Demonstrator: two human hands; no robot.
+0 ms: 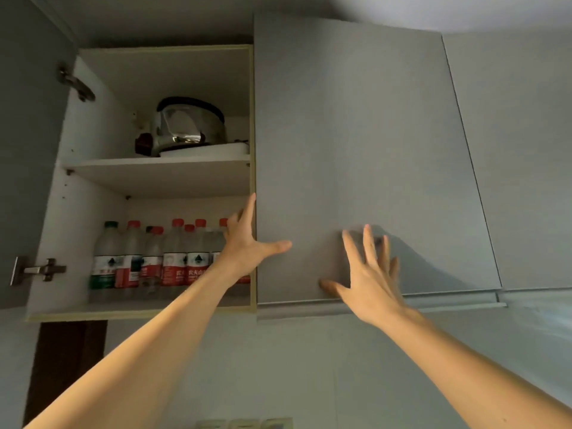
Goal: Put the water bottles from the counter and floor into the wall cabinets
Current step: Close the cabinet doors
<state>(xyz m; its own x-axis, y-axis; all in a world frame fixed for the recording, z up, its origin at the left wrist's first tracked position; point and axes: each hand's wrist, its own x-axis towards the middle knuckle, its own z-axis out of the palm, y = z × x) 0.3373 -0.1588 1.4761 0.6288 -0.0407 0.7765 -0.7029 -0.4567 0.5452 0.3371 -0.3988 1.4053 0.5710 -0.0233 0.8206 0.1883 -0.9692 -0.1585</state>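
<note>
Several water bottles [173,261] with red or green caps and labels stand on the lower shelf of the wall cabinet [93,193], whose left door is swung open. My left hand [247,243] is raised in front of the cabinet's right edge, fingers spread, holding nothing; it hides the rightmost bottles. My right hand [368,274] lies flat, fingers apart, on the lower part of the closed grey cabinet door [356,134], its thumb near the door's bottom edge.
A shiny steel pot with a black lid [188,125] sits on a white base on the upper shelf. The open left door [21,150] with two hinges hangs at the far left. Another closed door [526,150] is at the right. Wall sockets [247,424] show below.
</note>
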